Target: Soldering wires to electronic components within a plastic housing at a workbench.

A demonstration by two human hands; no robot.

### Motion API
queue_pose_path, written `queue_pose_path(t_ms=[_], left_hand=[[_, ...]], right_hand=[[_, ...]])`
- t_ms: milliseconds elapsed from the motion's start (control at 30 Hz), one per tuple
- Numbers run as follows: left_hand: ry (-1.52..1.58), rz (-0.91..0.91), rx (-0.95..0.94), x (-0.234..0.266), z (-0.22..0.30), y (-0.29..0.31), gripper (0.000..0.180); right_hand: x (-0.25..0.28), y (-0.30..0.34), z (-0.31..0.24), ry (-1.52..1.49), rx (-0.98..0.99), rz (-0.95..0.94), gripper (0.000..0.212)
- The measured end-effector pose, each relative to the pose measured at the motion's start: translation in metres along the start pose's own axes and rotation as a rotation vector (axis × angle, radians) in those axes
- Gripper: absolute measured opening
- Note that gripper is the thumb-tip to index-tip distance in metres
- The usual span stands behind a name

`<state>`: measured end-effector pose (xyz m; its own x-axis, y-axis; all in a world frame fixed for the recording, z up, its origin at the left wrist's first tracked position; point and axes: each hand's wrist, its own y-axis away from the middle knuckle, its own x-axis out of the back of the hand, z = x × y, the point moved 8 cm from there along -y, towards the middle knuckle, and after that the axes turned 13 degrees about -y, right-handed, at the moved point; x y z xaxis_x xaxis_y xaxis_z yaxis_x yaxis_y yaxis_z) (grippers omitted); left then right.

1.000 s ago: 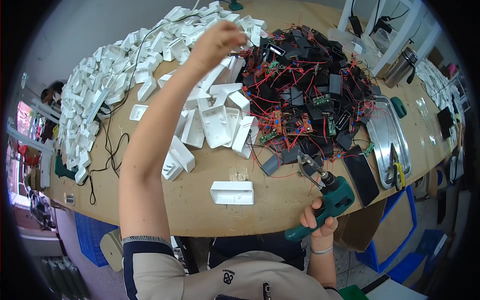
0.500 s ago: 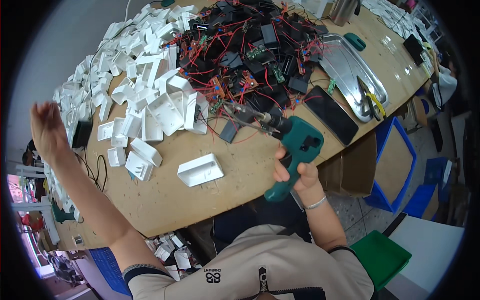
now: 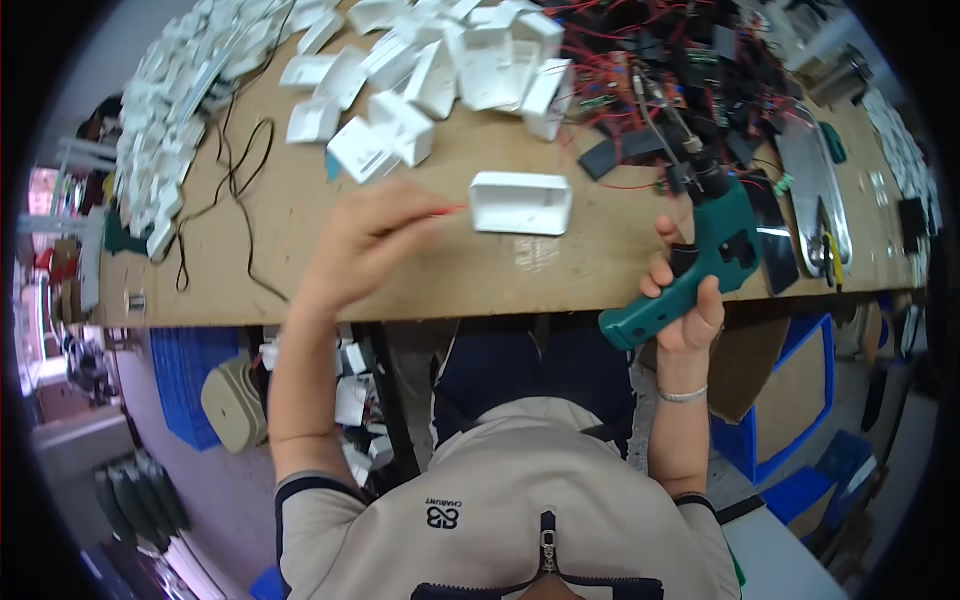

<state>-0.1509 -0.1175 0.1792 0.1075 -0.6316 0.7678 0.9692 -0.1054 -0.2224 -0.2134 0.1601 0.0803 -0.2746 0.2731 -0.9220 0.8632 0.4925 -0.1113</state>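
Slantwise, left hand (image 3: 378, 240) beside box (image 3: 520, 207)

Tan worktop (image 3: 460, 275); near its front edge, a white box (image 3: 520, 205), a blurred red streak (image 3: 447, 211) at the left hand (image 3: 385, 235), a green drill (image 3: 715, 255) with black trigger (image 3: 683, 260). White cases (image 3: 485, 75) crowd the left and far edges; black parts (image 3: 598, 160) with red wires (image 3: 640, 184) toward the far right corner. Right edge: silver tray (image 3: 815, 165), yellow-handled pliers (image 3: 832, 252). Beige shirt (image 3: 500, 475), navy trim (image 3: 620, 588).
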Motion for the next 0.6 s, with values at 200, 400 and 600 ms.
queue_pose_path(t_ms=[200,400,600], left_hand=[[0.226,-0.010,-0.010,-0.053,0.011,0.014,0.015],[0.210,0.045,0.066,-0.055,0.010,0.011,0.014],[0.019,0.221,-0.026,-0.053,0.016,0.009,0.013]], right_hand=[[-0.015,0.005,0.044,-0.025,-0.080,0.028,0.071],[-0.010,0.002,0.056,-0.063,-0.083,0.010,0.066],[-0.022,-0.005,0.068,-0.001,-0.086,0.071,0.068]])
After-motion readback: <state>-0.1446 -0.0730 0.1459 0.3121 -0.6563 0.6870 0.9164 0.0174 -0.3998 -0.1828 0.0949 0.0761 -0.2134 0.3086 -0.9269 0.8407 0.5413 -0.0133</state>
